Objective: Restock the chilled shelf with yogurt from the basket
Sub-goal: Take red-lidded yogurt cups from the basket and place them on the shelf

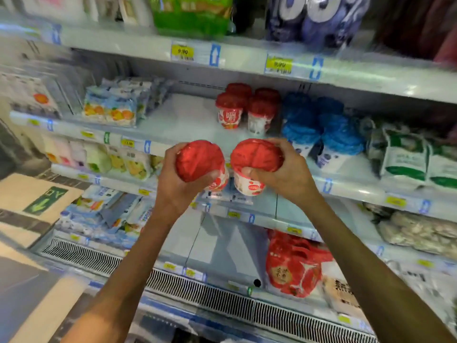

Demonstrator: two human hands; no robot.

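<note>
Mid-frame, my left hand (178,179) wraps its fingers round one red-lidded yogurt cup (200,160). My right hand (284,174) curls round a second cup (256,157), and both cups tilt toward me. The chilled shelf (183,120) just above shows a bare patch left of the stocked cups (244,107). I'd level each cup and slide it in upright beside that cluster, label forward. The basket's out of view.

Bright cool cabinet light, motion blur throughout, edges bowed by wide-angle
</note>
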